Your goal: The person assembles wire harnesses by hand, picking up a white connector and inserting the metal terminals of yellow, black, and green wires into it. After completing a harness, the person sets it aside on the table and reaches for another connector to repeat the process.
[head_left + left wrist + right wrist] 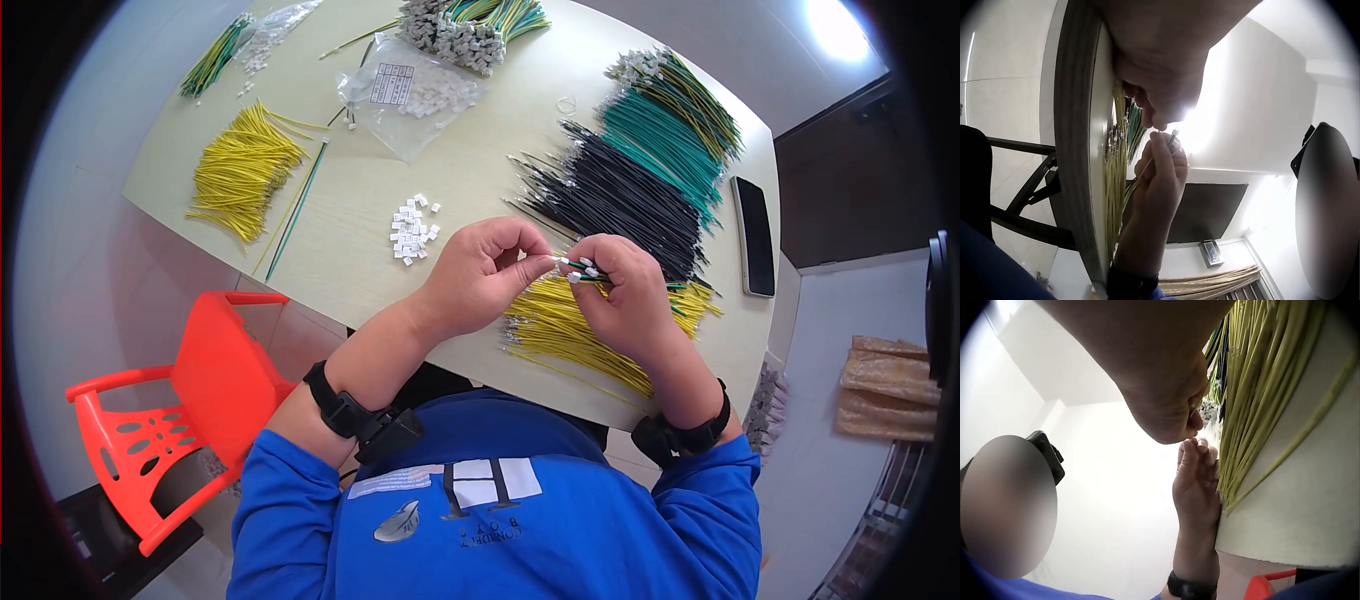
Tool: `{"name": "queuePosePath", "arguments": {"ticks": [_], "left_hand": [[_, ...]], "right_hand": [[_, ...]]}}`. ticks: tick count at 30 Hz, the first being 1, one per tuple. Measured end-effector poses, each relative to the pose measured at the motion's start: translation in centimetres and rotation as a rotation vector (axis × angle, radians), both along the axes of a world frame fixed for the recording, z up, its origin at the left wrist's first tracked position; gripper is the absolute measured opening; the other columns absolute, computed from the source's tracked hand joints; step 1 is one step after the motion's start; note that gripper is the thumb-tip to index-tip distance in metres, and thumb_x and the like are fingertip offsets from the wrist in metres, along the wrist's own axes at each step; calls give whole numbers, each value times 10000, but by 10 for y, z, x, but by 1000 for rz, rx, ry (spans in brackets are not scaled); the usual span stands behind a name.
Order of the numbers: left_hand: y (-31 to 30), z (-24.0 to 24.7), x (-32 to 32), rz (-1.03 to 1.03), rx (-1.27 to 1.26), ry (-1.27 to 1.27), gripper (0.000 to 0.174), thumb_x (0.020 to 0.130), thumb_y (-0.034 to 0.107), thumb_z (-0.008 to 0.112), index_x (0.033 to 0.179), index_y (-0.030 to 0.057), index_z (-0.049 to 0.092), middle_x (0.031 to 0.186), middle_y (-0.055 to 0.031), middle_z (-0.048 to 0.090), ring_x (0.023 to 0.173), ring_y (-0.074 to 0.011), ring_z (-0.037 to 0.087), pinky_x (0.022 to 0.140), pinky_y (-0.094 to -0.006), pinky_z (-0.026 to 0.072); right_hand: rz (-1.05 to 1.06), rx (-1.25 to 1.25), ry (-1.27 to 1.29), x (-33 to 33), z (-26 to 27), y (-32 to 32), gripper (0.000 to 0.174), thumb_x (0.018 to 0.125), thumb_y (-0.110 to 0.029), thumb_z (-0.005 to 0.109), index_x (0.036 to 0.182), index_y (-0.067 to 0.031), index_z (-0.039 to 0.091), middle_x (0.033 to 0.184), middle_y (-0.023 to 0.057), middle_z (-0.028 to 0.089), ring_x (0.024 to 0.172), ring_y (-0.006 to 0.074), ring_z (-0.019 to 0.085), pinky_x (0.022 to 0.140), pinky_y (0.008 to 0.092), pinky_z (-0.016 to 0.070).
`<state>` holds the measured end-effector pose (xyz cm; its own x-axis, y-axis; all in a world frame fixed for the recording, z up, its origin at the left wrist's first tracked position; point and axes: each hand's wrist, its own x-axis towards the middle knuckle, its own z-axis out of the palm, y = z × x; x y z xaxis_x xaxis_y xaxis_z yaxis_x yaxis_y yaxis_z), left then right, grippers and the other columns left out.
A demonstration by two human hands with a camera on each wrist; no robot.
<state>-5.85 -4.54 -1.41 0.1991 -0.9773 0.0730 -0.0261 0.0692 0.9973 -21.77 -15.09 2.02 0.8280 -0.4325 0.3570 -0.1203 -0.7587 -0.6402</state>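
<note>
Over the near edge of the wire piles, both hands meet at their fingertips. My left hand point(475, 275) pinches a small white connector housing between thumb and forefinger. Curled round a few thin wires with white connectors point(574, 277) on their ends, my right hand point(628, 295) faces it; green and dark wire shows between its fingers. In the left wrist view, a white connector point(1175, 132) sticks up beside the right hand's fingertips. Yellow wires point(570, 330) lie beneath the right hand, with black wires point(640, 200) just beyond. Loose white connectors point(410, 230) lie left of the hands.
Green wires point(665, 135) and a phone point(754, 237) lie at the right. A clear bag of connectors point(410, 95) and a bundle of connectored wires point(470, 35) sit at the back. Another yellow pile point(245, 170) is at the left, near a red chair point(190, 400).
</note>
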Motion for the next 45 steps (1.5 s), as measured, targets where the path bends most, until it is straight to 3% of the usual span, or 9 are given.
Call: {"name": "queuePosePath", "arguments": {"ticks": [17, 20, 24, 32, 36, 40, 45], "left_hand": [[1, 2, 0, 6, -1, 65, 54, 870, 45, 613, 877, 26, 562, 781, 24, 554, 681, -6, 479, 590, -157, 386], [-1, 2, -3, -6, 34, 75, 49, 871, 37, 598, 885, 25, 553, 792, 16, 559, 698, -15, 497, 616, -161, 402], [-2, -5, -3, 85, -6, 164, 50, 856, 53, 602, 865, 21, 564, 740, 32, 554, 626, -8, 478, 560, -160, 396], [-1, -3, 1, 76, 49, 172, 30, 836, 19, 570, 853, 24, 546, 786, 10, 561, 684, -17, 499, 600, -161, 407], [-1, -3, 3, 38, 83, 166, 44, 821, -7, 501, 840, 31, 507, 793, -19, 541, 746, -77, 508, 719, -215, 425], [-1, -2, 3, 30, 74, 167, 48, 809, -11, 483, 820, 34, 494, 781, -22, 532, 732, -76, 488, 699, -215, 413], [-1, -1, 2, 34, 87, 122, 55, 817, -25, 496, 826, 26, 516, 801, -23, 556, 736, -64, 486, 685, -204, 402]], "right_hand": [[-15, 21, -2, 3, 1, 1, 138, 688, 13, 603, 817, -25, 572, 726, 97, 572, 662, 263, 563, 593, 319, 440], [-38, -3, 50, 1, 6, 1, 132, 715, -31, 651, 835, -32, 599, 745, 97, 584, 688, 256, 573, 610, 318, 451], [-130, 13, 76, -4, 26, -4, 161, 735, -91, 701, 862, -32, 621, 774, 93, 599, 714, 240, 586, 622, 322, 462], [-369, -65, 233, -25, 55, -42, 152, 776, -153, 691, 863, -37, 647, 817, 102, 614, 756, 235, 600, 652, 335, 468], [-406, -128, 361, -21, 40, -56, 154, 788, -184, 681, 854, -47, 657, 836, 103, 620, 782, 261, 606, 680, 345, 475], [-282, -114, 366, -3, 21, -55, 167, 791, -193, 677, 878, -52, 655, 868, 100, 618, 806, 282, 605, 697, 362, 481], [-271, -124, 378, 19, 11, -51, 167, 794, -193, 671, 885, -55, 647, 894, 101, 612, 816, 292, 598, 704, 369, 484]]}}
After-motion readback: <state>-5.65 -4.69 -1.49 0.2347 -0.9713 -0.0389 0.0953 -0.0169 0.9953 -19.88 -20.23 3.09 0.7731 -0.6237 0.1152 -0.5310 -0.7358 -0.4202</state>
